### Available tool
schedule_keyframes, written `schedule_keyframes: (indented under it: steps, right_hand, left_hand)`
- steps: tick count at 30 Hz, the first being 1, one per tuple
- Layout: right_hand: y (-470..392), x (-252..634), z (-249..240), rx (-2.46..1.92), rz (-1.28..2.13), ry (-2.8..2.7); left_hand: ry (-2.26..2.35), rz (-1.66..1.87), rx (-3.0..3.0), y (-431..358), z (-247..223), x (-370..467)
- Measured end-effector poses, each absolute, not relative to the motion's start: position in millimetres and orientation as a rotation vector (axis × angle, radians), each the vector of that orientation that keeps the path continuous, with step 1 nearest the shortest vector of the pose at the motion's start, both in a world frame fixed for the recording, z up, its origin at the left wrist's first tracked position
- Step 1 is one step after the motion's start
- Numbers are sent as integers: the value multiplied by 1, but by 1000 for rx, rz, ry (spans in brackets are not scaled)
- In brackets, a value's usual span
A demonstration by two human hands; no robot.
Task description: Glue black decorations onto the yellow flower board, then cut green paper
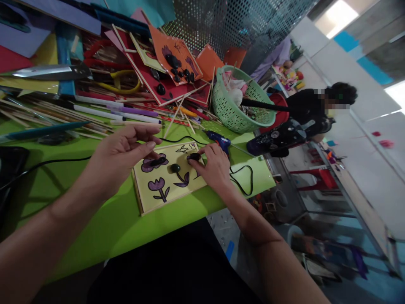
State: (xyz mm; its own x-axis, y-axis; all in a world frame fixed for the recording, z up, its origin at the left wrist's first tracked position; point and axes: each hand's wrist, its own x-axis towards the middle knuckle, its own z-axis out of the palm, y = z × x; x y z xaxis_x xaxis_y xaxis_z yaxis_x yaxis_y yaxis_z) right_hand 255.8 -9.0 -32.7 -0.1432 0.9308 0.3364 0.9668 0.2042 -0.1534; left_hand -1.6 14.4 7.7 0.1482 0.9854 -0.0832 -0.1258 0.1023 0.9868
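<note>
A yellow picture card edged with thin wooden sticks lies on the green table. Purple flowers and a butterfly are drawn on it. One black stone tops the middle flower, and a long black piece lies along the butterfly's body. At the card's right side, the thumb and fingertips of my right hand grip another black stone against the card. My left hand hovers over the card's upper left corner, its thumb apart from the half-bent fingers and nothing between them.
Behind the card are a blue glue gun with a black cord, pens and wooden sticks. A green basket, a dark bottle and finished-looking orange card stand farther back. Scissors lie left; another person sits right.
</note>
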Motion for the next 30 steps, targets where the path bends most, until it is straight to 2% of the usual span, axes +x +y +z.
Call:
schedule_keyframes:
  steps: [4,12,17,30]
  right_hand:
    - [-11,257,-30,-1782,-155,-2125]
    - [-13,277,-24,-1500,-3,-1997]
    - [-8,278,-27,-1431,50,-2111]
    - [-4,274,-29,-1442,164,-2195]
  left_hand:
    - [1060,1100,1107,15,8,-4]
    - [1091,1134,1105,16,6,-5]
    - [1133,1124,1098,16,6,-7]
    - [1117,1168,1117,19,2,-8]
